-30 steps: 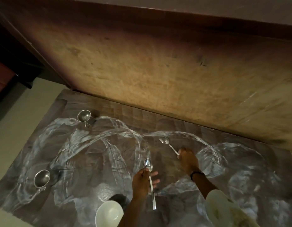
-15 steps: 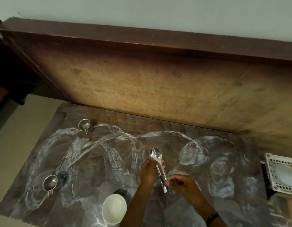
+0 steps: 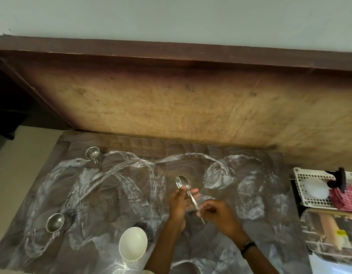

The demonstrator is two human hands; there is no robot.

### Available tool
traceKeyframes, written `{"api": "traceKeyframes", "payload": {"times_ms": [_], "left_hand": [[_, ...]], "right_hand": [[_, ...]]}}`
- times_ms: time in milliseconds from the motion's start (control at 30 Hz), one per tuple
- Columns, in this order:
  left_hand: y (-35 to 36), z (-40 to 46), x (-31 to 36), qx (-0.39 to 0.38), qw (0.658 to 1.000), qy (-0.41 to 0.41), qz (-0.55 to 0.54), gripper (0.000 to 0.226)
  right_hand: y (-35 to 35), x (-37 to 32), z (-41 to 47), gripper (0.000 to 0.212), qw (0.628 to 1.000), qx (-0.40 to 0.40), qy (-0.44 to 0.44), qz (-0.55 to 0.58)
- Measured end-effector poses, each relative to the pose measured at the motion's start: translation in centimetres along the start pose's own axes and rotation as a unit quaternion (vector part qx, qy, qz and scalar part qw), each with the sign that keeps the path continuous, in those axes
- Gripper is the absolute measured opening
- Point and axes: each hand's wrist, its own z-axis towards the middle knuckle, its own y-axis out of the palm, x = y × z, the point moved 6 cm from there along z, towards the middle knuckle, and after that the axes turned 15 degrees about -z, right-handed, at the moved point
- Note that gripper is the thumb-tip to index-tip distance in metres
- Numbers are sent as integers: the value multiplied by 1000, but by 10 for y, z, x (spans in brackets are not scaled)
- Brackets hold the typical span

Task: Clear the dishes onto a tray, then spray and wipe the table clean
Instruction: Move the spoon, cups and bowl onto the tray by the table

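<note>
Two spoons (image 3: pixel 188 191) lie stacked across my left hand (image 3: pixel 180 201), fingers half curled under their necks, while my right hand (image 3: pixel 217 213) pinches the handle ends together just beside it, both hands raised over the smeared table (image 3: pixel 260 230). Left of my hands, near the table's front edge, sits a white bowl (image 3: pixel 133 243); farther left stand two steel cups (image 3: pixel 55 222), one near, one at the far corner (image 3: pixel 92 152). Well to the right of my right hand, off the table's end, a white slotted tray (image 3: pixel 309 203) already holds a white plate (image 3: pixel 315 187) and a red checked cloth (image 3: pixel 342 197), with a dark object, perhaps the sprayer's head, above it. The risk, as I judge it: smooth metal handles held by a light pinch could slide apart and clatter down during the carry across to the tray. Reaching back for the bowl with full hands could tip it off the front edge.
</note>
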Motion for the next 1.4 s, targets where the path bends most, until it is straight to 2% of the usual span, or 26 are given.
{"api": "traceKeyframes", "payload": {"times_ms": [67,133,200,267,333,400,500,600,667,800,933,1033,1100,1233,1400], "left_hand": [[2,-3,-4,4,1000,6,-21,29],[7,-7,-7,11,999,10,-36,29],[14,-10,-11,25,999,12,-42,29],[20,-12,-16,39,998,12,-40,29],[27,-15,-23,49,998,15,-29,30],[35,-19,-31,55,998,22,-16,31],[58,-26,-55,55,998,25,-3,31],[88,-33,-94,36,999,10,21,27],[114,-39,-129,29,999,0,39,27],[170,-51,-210,19,998,-24,49,26],[226,-54,-298,13,996,-71,61,24],[256,-53,-353,13,990,-76,116,31],[267,-53,-380,1,983,-86,162,29],[267,-47,-421,-7,975,-118,188,24],[249,-33,-450,0,962,-124,242,28]], "right_hand": [[-6,-5,-7,13,996,43,-17,-72],[-9,-15,-17,4,982,76,-74,-157],[-10,-17,-23,13,952,118,-103,-262],[-10,-13,-24,23,922,155,-96,-341],[-11,-7,-27,7,903,144,-65,-400],[-15,-3,-32,21,891,142,-51,-428],[-33,21,-42,28,897,160,-26,-411],[-57,58,-55,17,916,152,-5,-371],[-80,97,-66,10,933,143,25,-330],[-131,179,-90,20,948,158,59,-271],[-177,272,-113,24,951,160,100,-245],[-210,337,-120,27,948,158,149,-231],[-222,369,-119,33,947,149,180,-221],[-233,418,-111,8,938,136,255,-189],[-228,460,-87,14,929,114,316,-154]]}}
